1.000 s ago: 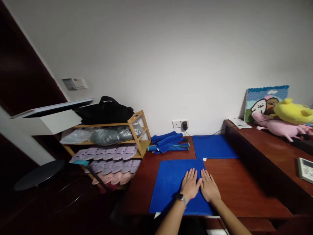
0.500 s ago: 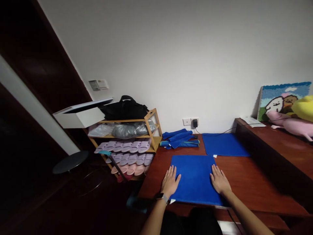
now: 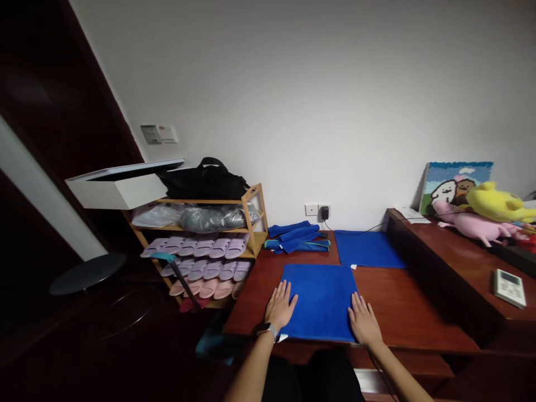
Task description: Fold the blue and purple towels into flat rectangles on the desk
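Observation:
A blue cloth (image 3: 319, 301) lies spread flat near the front edge of the reddish-brown desk (image 3: 412, 301), with a small white tag at its lower left corner. My left hand (image 3: 280, 306) rests palm down on the cloth's left edge, fingers stretched out. On the right edge lies my right hand (image 3: 364, 319), also flat with fingers extended. Farther back, a second blue cloth (image 3: 371, 248) is laid flat against the wall. To its left sits a loose pile of blue cloths (image 3: 295, 231), with a rolled blue cloth with green edging (image 3: 310, 245) in front.
A wooden rack (image 3: 255, 223) of slippers (image 3: 205, 245) stands left of the desk, bearing a black bag (image 3: 209, 181) and a white box (image 3: 117, 192). A raised ledge on the right holds plush toys (image 3: 469, 223) and a calculator-like device (image 3: 510, 287). A plugged adapter (image 3: 325, 213) trails a cord.
The view has turned slightly right, bringing the device on the ledge into sight. Both hands stay flat at the cloth's edges, and the cloth keeps its shape.

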`<control>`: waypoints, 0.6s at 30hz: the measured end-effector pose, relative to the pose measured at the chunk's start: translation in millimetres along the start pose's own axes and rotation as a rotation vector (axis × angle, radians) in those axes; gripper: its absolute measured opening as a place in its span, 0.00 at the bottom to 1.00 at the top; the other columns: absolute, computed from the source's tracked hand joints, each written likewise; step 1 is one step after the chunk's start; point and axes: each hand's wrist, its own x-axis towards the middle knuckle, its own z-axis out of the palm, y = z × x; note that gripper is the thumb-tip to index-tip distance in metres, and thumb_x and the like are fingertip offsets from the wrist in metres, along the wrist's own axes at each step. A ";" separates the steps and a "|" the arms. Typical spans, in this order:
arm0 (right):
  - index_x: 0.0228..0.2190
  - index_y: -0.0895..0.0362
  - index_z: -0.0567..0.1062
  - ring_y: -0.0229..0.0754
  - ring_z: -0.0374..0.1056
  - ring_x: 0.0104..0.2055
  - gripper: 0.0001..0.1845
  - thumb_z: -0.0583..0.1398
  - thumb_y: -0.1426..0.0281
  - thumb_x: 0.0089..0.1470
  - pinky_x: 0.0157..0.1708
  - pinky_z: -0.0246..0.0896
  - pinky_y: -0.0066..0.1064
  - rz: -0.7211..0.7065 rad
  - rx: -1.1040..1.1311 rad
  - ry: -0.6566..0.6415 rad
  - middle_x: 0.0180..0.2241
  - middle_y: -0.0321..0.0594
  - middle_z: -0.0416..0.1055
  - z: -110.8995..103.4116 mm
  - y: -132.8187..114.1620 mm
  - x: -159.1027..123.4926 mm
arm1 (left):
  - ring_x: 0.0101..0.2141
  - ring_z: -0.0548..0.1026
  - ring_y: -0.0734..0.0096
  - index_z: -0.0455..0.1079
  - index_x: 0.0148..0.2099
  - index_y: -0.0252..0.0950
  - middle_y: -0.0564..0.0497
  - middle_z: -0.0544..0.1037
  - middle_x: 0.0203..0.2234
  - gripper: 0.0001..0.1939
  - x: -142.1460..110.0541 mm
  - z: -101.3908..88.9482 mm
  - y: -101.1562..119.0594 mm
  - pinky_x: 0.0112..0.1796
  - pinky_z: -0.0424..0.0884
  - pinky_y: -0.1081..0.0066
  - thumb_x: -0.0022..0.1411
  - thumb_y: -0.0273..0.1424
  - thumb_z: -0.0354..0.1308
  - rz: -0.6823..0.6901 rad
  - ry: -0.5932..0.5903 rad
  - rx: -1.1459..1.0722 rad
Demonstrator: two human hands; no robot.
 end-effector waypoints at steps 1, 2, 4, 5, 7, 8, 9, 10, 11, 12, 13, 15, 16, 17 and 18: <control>0.71 0.64 0.47 0.47 0.37 0.75 0.38 0.36 0.58 0.67 0.72 0.32 0.44 -0.002 0.002 0.009 0.74 0.42 0.41 -0.1 -0.4 -0.7 | 0.72 0.47 0.59 0.51 0.75 0.30 0.42 0.50 0.73 0.38 0.5 -1.7 -0.9 0.69 0.49 0.56 0.75 0.51 0.33 -0.001 -0.011 0.008; 0.71 0.64 0.47 0.47 0.37 0.75 0.38 0.36 0.58 0.67 0.72 0.32 0.44 -0.005 0.007 0.018 0.73 0.42 0.41 -0.2 -0.9 -0.9 | 0.72 0.48 0.59 0.51 0.74 0.29 0.41 0.50 0.73 0.39 1.1 -3.8 -1.1 0.69 0.49 0.56 0.75 0.51 0.33 -0.003 -0.026 0.016; 0.71 0.64 0.47 0.46 0.37 0.75 0.38 0.36 0.58 0.67 0.72 0.32 0.45 -0.006 0.025 0.028 0.73 0.42 0.42 -0.5 -1.7 -0.2 | 0.72 0.48 0.57 0.51 0.74 0.29 0.40 0.51 0.73 0.39 2.6 -8.1 3.6 0.69 0.48 0.54 0.74 0.52 0.33 -0.001 -0.040 0.034; 0.71 0.64 0.48 0.46 0.37 0.75 0.38 0.36 0.58 0.67 0.72 0.32 0.45 -0.007 0.036 0.032 0.73 0.42 0.43 -0.5 -2.0 0.3 | 0.72 0.48 0.56 0.51 0.74 0.29 0.40 0.51 0.72 0.40 3.1 -9.7 10.4 0.69 0.48 0.52 0.74 0.52 0.33 0.010 -0.029 0.037; 0.71 0.64 0.48 0.47 0.37 0.75 0.37 0.37 0.59 0.67 0.72 0.32 0.45 -0.013 0.051 0.038 0.73 0.42 0.43 -0.2 -1.9 0.9 | 0.72 0.48 0.55 0.49 0.75 0.31 0.40 0.51 0.73 0.39 2.8 -9.8 35.8 0.69 0.48 0.50 0.75 0.52 0.32 0.074 0.017 0.022; 0.71 0.65 0.48 0.47 0.37 0.75 0.38 0.37 0.59 0.67 0.72 0.32 0.46 -0.017 0.052 0.039 0.73 0.42 0.43 0.0 -1.5 1.0 | 0.72 0.47 0.56 0.48 0.75 0.32 0.42 0.50 0.73 0.38 1.7 -7.7 54.4 0.69 0.48 0.51 0.75 0.52 0.32 0.135 0.037 0.000; 0.71 0.65 0.48 0.48 0.37 0.75 0.38 0.37 0.59 0.67 0.72 0.32 0.46 -0.021 0.050 0.040 0.73 0.43 0.42 0.5 -0.7 0.9 | 0.72 0.47 0.57 0.47 0.76 0.33 0.43 0.50 0.73 0.37 0.0 -4.2 75.8 0.69 0.48 0.52 0.75 0.51 0.32 0.208 0.047 -0.028; 0.71 0.66 0.48 0.48 0.37 0.75 0.38 0.37 0.59 0.67 0.72 0.32 0.46 -0.024 0.044 0.040 0.73 0.44 0.42 1.1 0.3 0.7 | 0.72 0.46 0.59 0.46 0.76 0.34 0.44 0.49 0.74 0.37 -2.0 0.5 98.7 0.69 0.48 0.53 0.75 0.50 0.31 0.288 0.048 -0.059; 0.71 0.66 0.48 0.48 0.38 0.75 0.37 0.37 0.60 0.67 0.72 0.31 0.46 -0.029 0.039 0.037 0.73 0.44 0.42 1.9 1.5 0.5 | 0.72 0.45 0.61 0.45 0.76 0.35 0.46 0.49 0.74 0.36 -4.2 6.2 121.5 0.70 0.47 0.55 0.76 0.49 0.31 0.371 0.034 -0.092; 0.71 0.66 0.48 0.48 0.37 0.75 0.37 0.37 0.60 0.67 0.72 0.31 0.47 -0.035 0.033 0.034 0.73 0.44 0.42 2.8 2.9 0.4 | 0.72 0.45 0.62 0.44 0.76 0.35 0.46 0.49 0.74 0.36 -6.3 12.3 142.4 0.70 0.47 0.55 0.76 0.49 0.31 0.408 0.021 -0.117; 0.71 0.65 0.49 0.48 0.37 0.75 0.37 0.38 0.61 0.67 0.72 0.31 0.47 -0.044 0.028 0.032 0.73 0.45 0.42 3.8 4.2 0.4 | 0.72 0.46 0.63 0.43 0.76 0.35 0.46 0.50 0.74 0.35 -8.1 18.2 159.9 0.70 0.47 0.56 0.76 0.48 0.30 0.412 0.004 -0.135; 0.71 0.65 0.49 0.47 0.37 0.75 0.37 0.38 0.62 0.66 0.72 0.31 0.46 -0.065 0.010 0.025 0.73 0.44 0.42 5.5 6.3 0.7 | 0.72 0.47 0.63 0.44 0.76 0.34 0.45 0.51 0.73 0.35 -11.2 27.3 179.9 0.70 0.47 0.56 0.76 0.47 0.28 0.385 -0.027 -0.157; 0.71 0.65 0.49 0.47 0.36 0.75 0.37 0.38 0.62 0.66 0.72 0.31 0.46 -0.072 0.000 0.022 0.73 0.44 0.42 6.1 6.8 1.1 | 0.72 0.47 0.64 0.44 0.76 0.34 0.45 0.52 0.73 0.35 -12.6 29.6 181.4 0.70 0.47 0.57 0.76 0.47 0.28 0.370 -0.039 -0.160; 0.71 0.65 0.49 0.48 0.37 0.75 0.37 0.37 0.61 0.66 0.72 0.31 0.46 -0.070 -0.006 0.021 0.73 0.45 0.42 6.5 6.9 1.4 | 0.72 0.47 0.64 0.45 0.76 0.35 0.45 0.52 0.73 0.35 -14.3 30.0 177.2 0.70 0.46 0.57 0.76 0.47 0.27 0.359 -0.045 -0.159; 0.71 0.65 0.49 0.48 0.37 0.75 0.37 0.37 0.60 0.66 0.72 0.31 0.46 -0.064 -0.010 0.021 0.73 0.45 0.43 6.7 6.5 1.6 | 0.72 0.46 0.64 0.45 0.76 0.35 0.45 0.51 0.73 0.35 -16.2 28.4 167.9 0.70 0.45 0.57 0.76 0.48 0.28 0.350 -0.049 -0.154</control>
